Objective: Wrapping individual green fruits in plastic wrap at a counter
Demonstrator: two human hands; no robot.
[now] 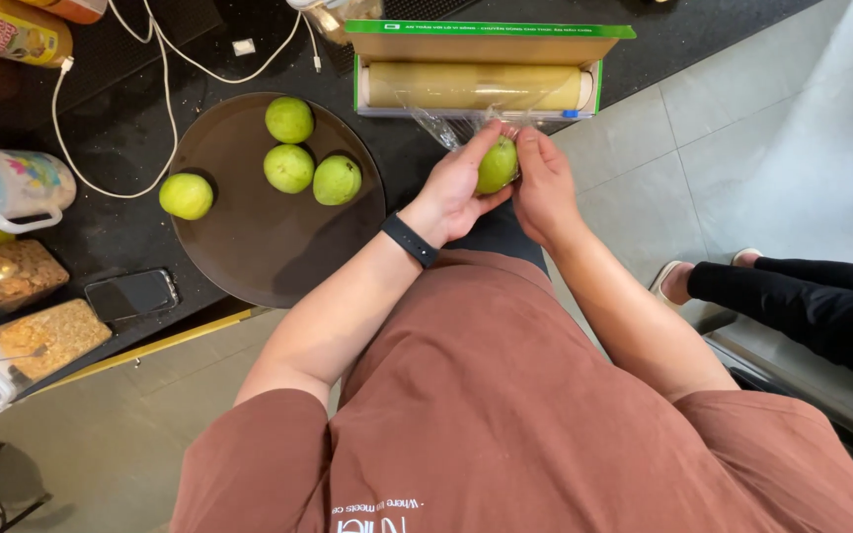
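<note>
Both hands, left (461, 183) and right (543, 183), clasp guava (497, 165), wrapping film (446, 126) from roll (474, 87) just beyond; next needs tearing.

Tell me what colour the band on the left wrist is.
Black, seen in the head view: the wristband sits just behind the left hand.

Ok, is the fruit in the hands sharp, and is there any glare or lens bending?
Head view: the green fruit between the left hand and right hand is sharp; soft glare on the round tray; floor lines bow at the edges.

Black counter (130, 138), round dark tray (249, 247), green fruit (187, 195), phone (132, 294), wrap box (481, 74), white cable (111, 188)
</note>
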